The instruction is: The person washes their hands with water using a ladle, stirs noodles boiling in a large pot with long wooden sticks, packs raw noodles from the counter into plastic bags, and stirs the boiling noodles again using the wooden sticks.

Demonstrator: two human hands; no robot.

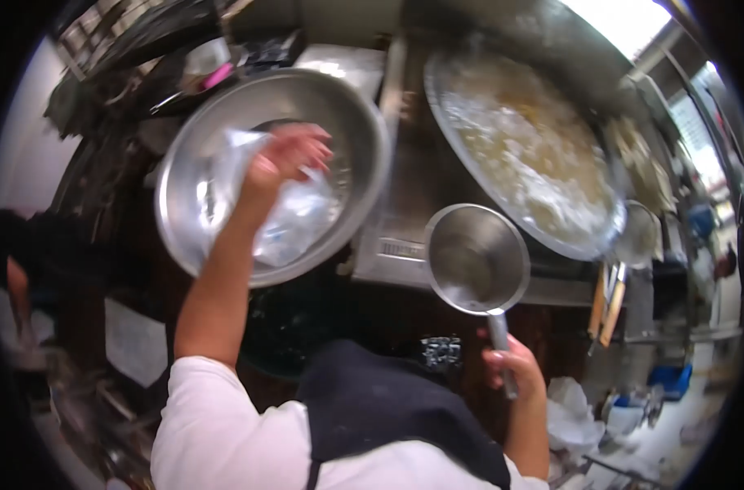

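Over the large steel bowl (172,184) at the left, my left hand (294,153) is blurred by motion, and whether it grips anything is unclear. Beneath and beside it lies a clear plastic bag (294,224) inside the bowl. My right hand (515,362) is wrapped round the handle of a steel saucepan (476,260), whose inside faces up and shows no clear contents. The saucepan is close to the near rim of a wide pan (527,147) of bubbling, pale yellow liquid.
A steel counter edge (388,260) runs between the bowl and the wide pan. Wooden-handled tools (613,306) hang at the right, near a strainer (637,233). A white plastic bag (572,416) is low at the right. Another person's arm (18,290) shows at the far left.
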